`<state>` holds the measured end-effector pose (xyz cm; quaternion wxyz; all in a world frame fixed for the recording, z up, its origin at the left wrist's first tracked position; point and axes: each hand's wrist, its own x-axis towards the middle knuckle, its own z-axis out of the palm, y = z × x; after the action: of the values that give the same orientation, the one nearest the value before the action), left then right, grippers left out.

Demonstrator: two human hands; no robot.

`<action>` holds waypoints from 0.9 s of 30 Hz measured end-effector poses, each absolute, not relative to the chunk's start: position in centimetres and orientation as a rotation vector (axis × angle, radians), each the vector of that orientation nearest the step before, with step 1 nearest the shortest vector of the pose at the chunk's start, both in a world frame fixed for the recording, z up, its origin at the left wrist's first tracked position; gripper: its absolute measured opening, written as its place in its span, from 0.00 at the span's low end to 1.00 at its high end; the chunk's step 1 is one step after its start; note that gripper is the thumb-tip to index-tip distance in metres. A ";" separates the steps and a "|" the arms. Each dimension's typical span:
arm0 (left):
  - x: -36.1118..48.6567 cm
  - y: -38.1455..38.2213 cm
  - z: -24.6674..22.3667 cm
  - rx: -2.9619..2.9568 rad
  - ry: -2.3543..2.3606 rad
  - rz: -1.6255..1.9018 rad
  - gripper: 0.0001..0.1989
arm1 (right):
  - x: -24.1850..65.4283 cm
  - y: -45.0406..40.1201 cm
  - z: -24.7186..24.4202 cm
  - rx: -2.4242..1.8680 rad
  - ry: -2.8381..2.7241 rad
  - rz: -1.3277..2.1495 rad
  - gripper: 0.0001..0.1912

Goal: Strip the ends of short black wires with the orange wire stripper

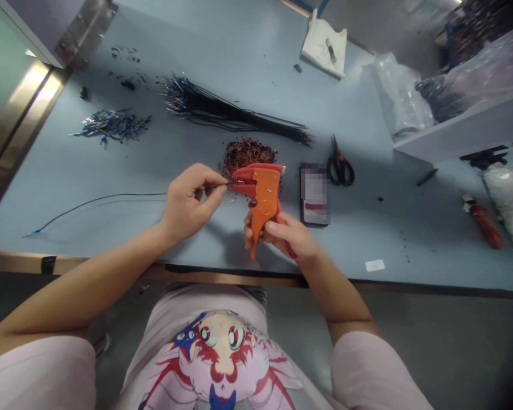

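Pinched between the thumb and fingers of my left hand point(194, 199) is a thin black wire point(111, 196), which trails left across the table to a blue-sleeved metal tip. The wire's other end lies at the jaws of an orange and red wire stripper point(265, 191). My right hand point(288, 233) is wrapped round the stripper's handles and holds it upright. Just behind the jaws sits a heap of coppery and black scraps point(248, 152), partly hidden by the tool. Farther back lies a bundle of black wires point(239, 117) with blue-sleeved ends at the left.
Loose blue and metal terminals point(113, 125) are piled at the left. Right of the stripper lie a phone point(315, 196) and black scissors point(340, 168). A white cloth point(325, 45) rests at the back. A shelf point(457, 134) with plastic bags juts in from the right.
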<state>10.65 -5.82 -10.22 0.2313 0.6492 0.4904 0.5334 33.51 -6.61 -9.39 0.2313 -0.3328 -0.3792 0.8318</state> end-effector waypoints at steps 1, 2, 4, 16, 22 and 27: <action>10.7 -5.8 -10.2 1.787 1.347 1.464 0.03 | 33.5 -6.6 -9.4 -0.920 -1.045 2.284 0.23; 10.7 -5.8 -10.2 1.786 1.352 1.458 0.03 | 33.5 -6.6 -9.4 -0.927 -1.049 2.280 0.23; 10.7 -5.9 -10.2 1.780 1.378 1.434 0.03 | 33.5 -6.7 -9.3 -0.942 -1.061 2.269 0.24; 10.6 -5.9 -10.2 1.798 1.399 1.421 0.04 | 33.3 -6.7 -9.1 -0.980 -1.150 2.217 0.22; 10.5 -5.8 -10.1 1.859 1.383 1.423 0.05 | 33.4 -6.7 -9.0 -0.975 -1.158 2.225 0.21; 10.4 -5.7 -10.3 1.908 1.388 1.416 0.05 | 33.3 -6.7 -9.0 -0.967 -1.186 2.219 0.20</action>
<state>10.41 -5.73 -10.33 0.1938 0.6802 0.4949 0.5048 33.32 -6.70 -8.99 0.2213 -0.3500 -0.4292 0.8027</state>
